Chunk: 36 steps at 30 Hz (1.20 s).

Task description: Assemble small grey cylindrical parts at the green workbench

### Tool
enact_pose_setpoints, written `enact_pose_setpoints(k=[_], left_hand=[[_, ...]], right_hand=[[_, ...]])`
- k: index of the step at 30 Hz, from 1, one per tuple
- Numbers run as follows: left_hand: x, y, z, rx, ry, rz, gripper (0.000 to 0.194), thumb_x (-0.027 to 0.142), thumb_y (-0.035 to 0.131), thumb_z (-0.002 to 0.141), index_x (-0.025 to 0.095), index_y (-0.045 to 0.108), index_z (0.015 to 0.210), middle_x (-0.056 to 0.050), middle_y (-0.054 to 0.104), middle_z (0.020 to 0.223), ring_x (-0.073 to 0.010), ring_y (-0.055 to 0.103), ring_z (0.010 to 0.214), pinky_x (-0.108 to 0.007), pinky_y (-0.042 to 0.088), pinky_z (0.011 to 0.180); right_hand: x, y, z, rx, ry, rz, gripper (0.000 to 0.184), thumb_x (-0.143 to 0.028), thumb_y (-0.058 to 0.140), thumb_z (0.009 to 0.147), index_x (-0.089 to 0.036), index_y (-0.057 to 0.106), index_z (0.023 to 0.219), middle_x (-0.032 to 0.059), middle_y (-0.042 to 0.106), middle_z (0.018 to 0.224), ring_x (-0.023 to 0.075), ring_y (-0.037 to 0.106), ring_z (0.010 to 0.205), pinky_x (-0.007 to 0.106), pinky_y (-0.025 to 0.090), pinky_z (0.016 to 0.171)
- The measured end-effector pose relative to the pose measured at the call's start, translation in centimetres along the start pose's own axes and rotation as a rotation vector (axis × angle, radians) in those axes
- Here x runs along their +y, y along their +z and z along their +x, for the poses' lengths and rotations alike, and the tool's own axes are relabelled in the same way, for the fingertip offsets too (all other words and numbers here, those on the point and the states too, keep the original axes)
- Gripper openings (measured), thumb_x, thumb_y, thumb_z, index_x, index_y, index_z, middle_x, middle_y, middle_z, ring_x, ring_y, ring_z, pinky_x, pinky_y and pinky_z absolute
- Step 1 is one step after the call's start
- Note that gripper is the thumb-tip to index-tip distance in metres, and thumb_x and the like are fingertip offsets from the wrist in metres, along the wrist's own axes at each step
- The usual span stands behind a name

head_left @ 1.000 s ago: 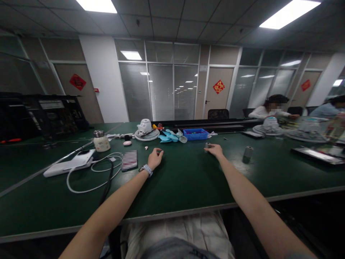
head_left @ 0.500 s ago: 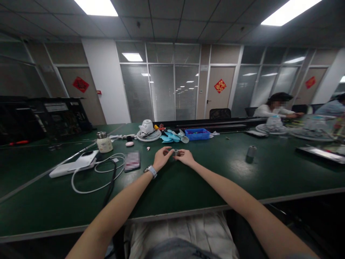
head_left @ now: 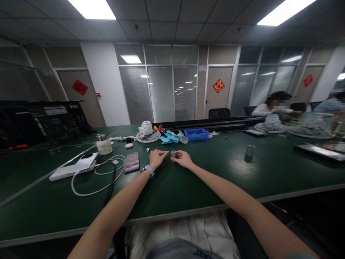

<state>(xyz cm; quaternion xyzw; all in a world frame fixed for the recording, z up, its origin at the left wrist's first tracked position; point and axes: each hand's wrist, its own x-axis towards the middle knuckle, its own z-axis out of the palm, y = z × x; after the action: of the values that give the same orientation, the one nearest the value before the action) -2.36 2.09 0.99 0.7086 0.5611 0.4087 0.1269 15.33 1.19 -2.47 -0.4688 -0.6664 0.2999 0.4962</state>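
My right hand has its thumb and fingers around a small grey metal cylinder, which stands upright at the table's middle. Just left of it, apart from the cylinder, my left hand has thumb and fingertips brought together in a pinch. Whatever is between those fingertips, if anything, is too small to make out. A similar grey metal cylinder stands alone on the green table to the right.
Beyond my hands are a white fan housing, light-blue fan blades and a blue bin. To the left are a cream bottle, a white power bank with cables, and a dark-edged card. Two people sit at the right.
My left hand has drawn away leftward from the cylinder, its fingertips now pinched. My right hand keeps hold of the cylinder. The view has shifted slightly.
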Motion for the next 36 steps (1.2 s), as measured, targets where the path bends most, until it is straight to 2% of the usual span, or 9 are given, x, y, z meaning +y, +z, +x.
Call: enact_pose_setpoints(k=[5, 12, 18, 21, 24, 26, 28, 31, 36], left_hand=[[-1.9, 0.6, -0.2, -0.179, 0.072, 0.300, 0.039, 0.060, 0.054, 0.073, 0.031, 0.073, 0.092, -0.006, 0.067, 0.101, -0.0288, 0.052, 0.098, -0.035, 0.039, 0.080], [-2.4, 1.0, 0.4, -0.078, 0.060, 0.257, 0.051, 0.057, 0.047, 0.079, 0.025, 0.063, 0.116, -0.010, 0.066, 0.100, -0.0243, 0.054, 0.098, -0.033, 0.037, 0.086], [-2.7, 1.0, 0.7, 0.094, -0.076, 0.079, 0.035, 0.030, 0.043, 0.086, 0.018, 0.064, 0.111, -0.009, 0.065, 0.090, -0.0195, 0.058, 0.084, -0.030, 0.042, 0.079], [-2.7, 1.0, 0.7, 0.119, -0.106, 0.031, 0.032, 0.024, 0.044, 0.083, 0.016, 0.062, 0.108, -0.009, 0.064, 0.091, -0.0190, 0.058, 0.085, -0.030, 0.043, 0.078], [-2.6, 1.1, 0.6, 0.135, -0.125, 0.002, 0.031, 0.022, 0.044, 0.082, 0.014, 0.060, 0.108, -0.010, 0.063, 0.093, -0.0189, 0.058, 0.085, -0.029, 0.043, 0.077], [-2.6, 1.1, 0.6, 0.137, -0.139, -0.004, 0.031, 0.022, 0.044, 0.082, 0.014, 0.059, 0.107, -0.010, 0.062, 0.093, -0.0191, 0.058, 0.085, -0.030, 0.043, 0.076], [-2.5, 1.1, 0.4, 0.143, -0.141, -0.001, 0.030, 0.022, 0.044, 0.081, 0.014, 0.059, 0.106, -0.009, 0.062, 0.092, -0.0193, 0.058, 0.085, -0.030, 0.043, 0.076], [-2.4, 1.1, 0.3, 0.149, -0.123, 0.002, 0.030, 0.020, 0.043, 0.081, 0.014, 0.059, 0.105, -0.009, 0.062, 0.093, -0.0192, 0.058, 0.086, -0.030, 0.043, 0.078], [-2.7, 1.3, 0.4, 0.110, -0.071, 0.017, 0.029, 0.018, 0.044, 0.080, 0.014, 0.058, 0.104, -0.009, 0.062, 0.092, -0.0186, 0.058, 0.084, -0.029, 0.043, 0.077]], right_hand=[[-0.1, -1.4, 1.0, 0.084, -0.013, -0.053, 0.043, -0.027, 0.077, 0.061, -0.015, 0.063, 0.100, 0.0091, 0.070, 0.093, 0.0189, 0.067, 0.082, 0.030, 0.054, 0.075], [1.4, -13.1, 2.1, 0.628, 0.217, -0.555, 0.041, -0.036, 0.067, 0.072, -0.017, 0.060, 0.108, 0.0111, 0.068, 0.101, 0.0245, 0.063, 0.096, 0.036, 0.048, 0.084], [4.2, -17.4, 1.1, 0.536, 0.466, -0.688, 0.044, -0.038, 0.067, 0.071, -0.014, 0.059, 0.107, 0.0156, 0.064, 0.104, 0.0268, 0.061, 0.098, 0.036, 0.046, 0.082], [2.7, -16.2, 0.7, 0.589, 0.463, -0.752, 0.059, -0.033, 0.071, 0.067, -0.012, 0.050, 0.118, 0.0201, 0.056, 0.115, 0.0303, 0.056, 0.105, 0.042, 0.042, 0.087], [-0.8, -12.3, 0.2, 0.700, 0.160, -0.903, 0.069, -0.025, 0.067, 0.071, -0.011, 0.036, 0.131, 0.0227, 0.040, 0.133, 0.0331, 0.043, 0.119, 0.049, 0.030, 0.098], [-2.9, -8.3, -0.3, 0.514, -0.171, -0.911, 0.055, -0.024, 0.056, 0.080, -0.015, 0.038, 0.132, 0.0167, 0.040, 0.136, 0.0282, 0.039, 0.124, 0.045, 0.027, 0.101], [-4.2, -4.0, -0.8, 0.170, -0.388, -0.862, 0.044, -0.026, 0.048, 0.086, -0.019, 0.046, 0.129, 0.0110, 0.043, 0.137, 0.0231, 0.040, 0.124, 0.039, 0.030, 0.102], [-4.3, 0.8, -1.1, -0.147, -0.385, -0.819, 0.038, -0.025, 0.047, 0.086, -0.019, 0.055, 0.123, 0.0088, 0.047, 0.135, 0.0219, 0.045, 0.121, 0.034, 0.036, 0.099], [-3.4, 1.7, -0.8, -0.217, -0.265, -0.774, 0.030, -0.018, 0.048, 0.084, -0.024, 0.067, 0.106, 0.0023, 0.068, 0.106, 0.0181, 0.061, 0.100, 0.026, 0.044, 0.088]])
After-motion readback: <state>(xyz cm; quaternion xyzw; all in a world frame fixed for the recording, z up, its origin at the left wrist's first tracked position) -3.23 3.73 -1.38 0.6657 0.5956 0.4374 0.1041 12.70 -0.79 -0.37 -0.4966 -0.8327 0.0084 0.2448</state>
